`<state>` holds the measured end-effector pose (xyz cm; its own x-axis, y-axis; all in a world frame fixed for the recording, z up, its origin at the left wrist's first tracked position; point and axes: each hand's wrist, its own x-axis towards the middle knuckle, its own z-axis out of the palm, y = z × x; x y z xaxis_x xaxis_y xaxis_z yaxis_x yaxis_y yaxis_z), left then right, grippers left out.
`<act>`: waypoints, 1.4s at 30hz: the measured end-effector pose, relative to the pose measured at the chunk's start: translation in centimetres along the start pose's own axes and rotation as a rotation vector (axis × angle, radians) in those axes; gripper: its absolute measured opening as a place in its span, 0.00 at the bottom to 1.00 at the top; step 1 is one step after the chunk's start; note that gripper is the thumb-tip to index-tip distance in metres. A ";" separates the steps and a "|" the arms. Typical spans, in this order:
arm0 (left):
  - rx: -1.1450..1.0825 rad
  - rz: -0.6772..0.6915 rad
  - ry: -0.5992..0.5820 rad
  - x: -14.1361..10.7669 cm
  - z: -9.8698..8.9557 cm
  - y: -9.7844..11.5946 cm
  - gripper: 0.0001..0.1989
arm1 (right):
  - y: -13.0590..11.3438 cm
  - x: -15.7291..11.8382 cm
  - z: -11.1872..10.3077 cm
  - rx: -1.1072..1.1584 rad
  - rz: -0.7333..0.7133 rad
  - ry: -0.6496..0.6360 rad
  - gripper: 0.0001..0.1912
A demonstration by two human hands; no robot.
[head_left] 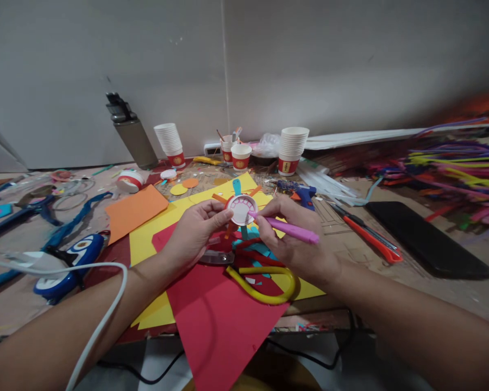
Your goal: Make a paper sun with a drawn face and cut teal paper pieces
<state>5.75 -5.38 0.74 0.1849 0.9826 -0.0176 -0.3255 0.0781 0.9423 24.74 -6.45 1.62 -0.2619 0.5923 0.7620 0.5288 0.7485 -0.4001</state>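
My left hand (199, 228) pinches the rim of a small paper cup piece (241, 210), its round white face turned toward me. Blue and orange paper strips stick out around it, and a pink scalloped line runs along the inside of its upper edge. In my right hand (295, 233) is a pink marker (295, 230), its tip at the right side of the white face. Below the hands lie scissors with yellow handles (269, 297), partly over red paper (215, 320). Blue paper scraps (252, 239) are bunched just under the cup piece.
Stacked paper cups (293, 149) stand at the back, with another stack (170, 144) to the left. A blue glue gun (305, 195), a red utility knife (370, 236) and a black phone (427, 239) lie right. A white cable (120, 293) crosses my left forearm. Orange paper (136, 212) lies left.
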 end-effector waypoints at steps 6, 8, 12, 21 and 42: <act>-0.001 0.011 -0.007 0.0 0.0 0.0 0.13 | 0.0 0.0 0.0 0.000 -0.004 0.001 0.04; -0.008 0.008 0.001 -0.1 0.1 0.1 0.13 | -0.1 0.0 0.0 0.000 -0.005 0.001 0.05; -0.011 -0.006 0.020 -0.1 0.2 0.2 0.15 | -0.3 0.0 0.0 -0.002 0.011 -0.022 0.05; -0.013 -0.006 0.015 -0.1 0.0 0.1 0.15 | -0.4 0.0 -0.1 -0.003 0.010 -0.021 0.04; -0.008 -0.016 0.025 -0.2 0.1 0.4 0.15 | -0.4 0.1 -0.3 -0.009 0.013 -0.046 0.05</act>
<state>5.68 -5.52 1.18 0.1664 0.9852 -0.0409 -0.3305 0.0948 0.9390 24.73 -6.72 1.98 -0.2922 0.6150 0.7324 0.5393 0.7384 -0.4049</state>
